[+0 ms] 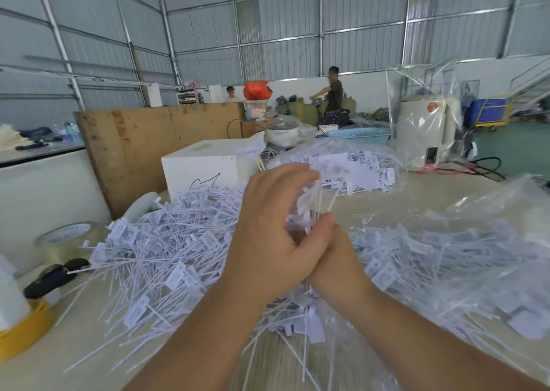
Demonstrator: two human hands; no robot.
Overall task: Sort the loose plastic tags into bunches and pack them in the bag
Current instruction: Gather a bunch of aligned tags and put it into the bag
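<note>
A big heap of loose white plastic tags [160, 247] with long thin tails covers the table in front of me. My left hand [268, 229] curls over the top of an upright bunch of tags [312, 203] at the middle of the view. My right hand [336, 259] sits under and behind the left one and grips the same bunch from below. A clear plastic bag [464, 259] holding more tags lies on the right. Another filled clear bag [351, 167] lies behind my hands.
A white box [205, 164] stands behind the heap, with a plywood board [143, 140] behind it. A tape roll [65, 238], a black object [53, 277] and a yellow-based container [20, 325] sit at the left. Two people work far back.
</note>
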